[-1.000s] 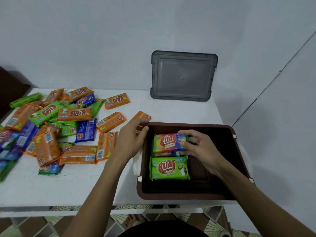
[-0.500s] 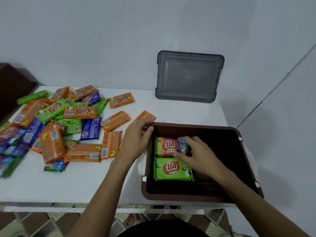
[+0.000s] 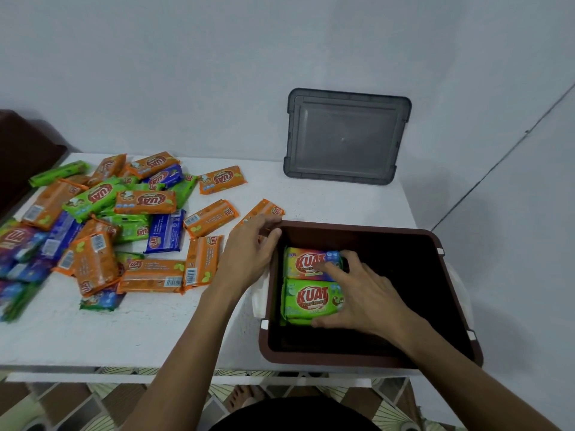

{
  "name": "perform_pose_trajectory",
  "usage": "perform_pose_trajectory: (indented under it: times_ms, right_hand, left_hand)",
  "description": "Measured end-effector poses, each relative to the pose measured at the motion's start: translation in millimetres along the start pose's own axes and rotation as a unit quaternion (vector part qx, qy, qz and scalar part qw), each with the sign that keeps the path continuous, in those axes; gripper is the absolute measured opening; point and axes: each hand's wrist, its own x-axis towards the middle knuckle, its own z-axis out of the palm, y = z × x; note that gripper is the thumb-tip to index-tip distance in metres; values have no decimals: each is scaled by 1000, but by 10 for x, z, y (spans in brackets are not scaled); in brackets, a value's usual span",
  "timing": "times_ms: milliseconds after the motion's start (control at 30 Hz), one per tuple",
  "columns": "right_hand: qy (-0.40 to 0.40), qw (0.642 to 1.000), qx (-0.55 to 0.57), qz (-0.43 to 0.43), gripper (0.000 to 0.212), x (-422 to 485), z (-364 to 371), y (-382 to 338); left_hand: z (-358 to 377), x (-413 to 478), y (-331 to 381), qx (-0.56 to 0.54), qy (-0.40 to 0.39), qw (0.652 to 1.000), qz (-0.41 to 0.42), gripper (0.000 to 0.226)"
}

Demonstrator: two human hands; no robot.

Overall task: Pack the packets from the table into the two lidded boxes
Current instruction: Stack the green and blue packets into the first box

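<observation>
Right hand (image 3: 364, 293) inside box (image 3: 357, 359), fingers spread flat, pressing two packets (image 3: 308, 298) by left wall, long axes left-right. Left hand (image 3: 249, 253) flat at box corner, fingertips on orange packet (image 3: 264, 209). Pile (image 3: 102, 219) on surface (image 3: 140, 334) lies leftward, nearer this hand.

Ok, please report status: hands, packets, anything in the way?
Left hand open at brown box left rim. Right hand presses rainbow packet and green packet inside. Pile on table; lid off, nothing blocking.
</observation>
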Motion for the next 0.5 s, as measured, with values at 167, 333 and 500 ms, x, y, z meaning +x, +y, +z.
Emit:
perform_pose_trajectory:
  times_ms: [167,333,500]
  right_hand:
    - [-9,1000,-18,3,107,-16,-33,-13]
    - [59,998,-12,4,85,33,-272,-9]
    - [158,980,120,-35,50,209,-529,-132]
  left_hand:
    - [-10,-4,6,-3,-2,1000,9,29]
    - [-55,-53,-62,-47,-28,998,7,30]
    - [-181,-98,-236,-63,-33,997,-10,25]
